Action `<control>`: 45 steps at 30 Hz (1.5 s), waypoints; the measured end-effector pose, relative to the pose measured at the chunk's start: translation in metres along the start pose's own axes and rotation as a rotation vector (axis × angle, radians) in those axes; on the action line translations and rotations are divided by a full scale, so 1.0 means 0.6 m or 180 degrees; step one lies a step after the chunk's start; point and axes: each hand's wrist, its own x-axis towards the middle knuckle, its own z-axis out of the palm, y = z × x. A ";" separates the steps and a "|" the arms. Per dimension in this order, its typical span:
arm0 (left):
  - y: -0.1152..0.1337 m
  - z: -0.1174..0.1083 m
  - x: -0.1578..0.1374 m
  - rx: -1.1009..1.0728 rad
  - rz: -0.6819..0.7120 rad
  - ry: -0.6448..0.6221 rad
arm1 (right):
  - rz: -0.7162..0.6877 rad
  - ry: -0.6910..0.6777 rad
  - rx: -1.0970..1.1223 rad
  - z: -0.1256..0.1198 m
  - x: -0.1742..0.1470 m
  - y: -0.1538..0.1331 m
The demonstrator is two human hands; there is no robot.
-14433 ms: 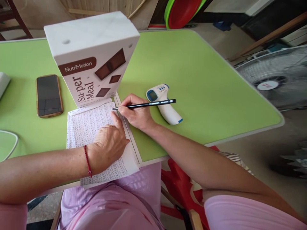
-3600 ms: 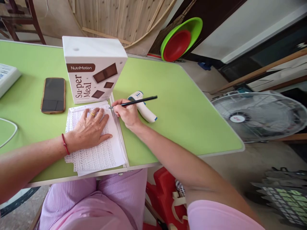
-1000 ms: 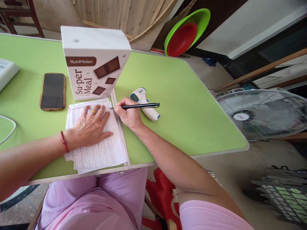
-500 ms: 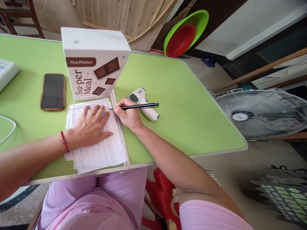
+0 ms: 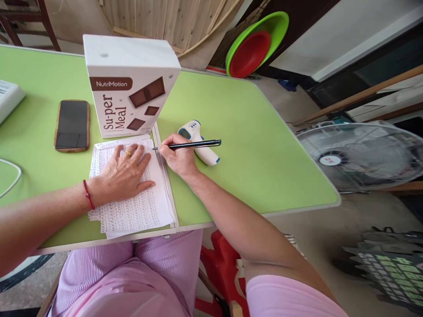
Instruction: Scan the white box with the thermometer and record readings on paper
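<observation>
My left hand lies flat with fingers spread on a small stack of paper sheets covered in rows of handwriting. My right hand pinches a black pen, its tip at the upper right part of the top sheet. Partly hidden behind that hand is a white and blue infrared thermometer on the green table. Just beyond the papers stands a white NutriMotion box. A smartphone in a brown-edged case rests left of the box.
At the left edge are a white device and a white cable. A large fan stands past the table's right end. Green and red basins lean behind the table. A red plastic stool is below.
The pen and my right hand have shifted very slightly to the right. My left hand stays in place on the papers.
</observation>
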 end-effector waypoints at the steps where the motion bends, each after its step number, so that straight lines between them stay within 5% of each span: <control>1: 0.000 0.000 0.000 0.0008 0.0003 -0.0003 | 0.0007 -0.0003 0.0008 0.000 0.000 0.000; 45: 0.002 0.004 0.000 -0.0051 0.0011 0.0031 | -0.0038 0.0085 -0.0071 -0.004 0.000 0.001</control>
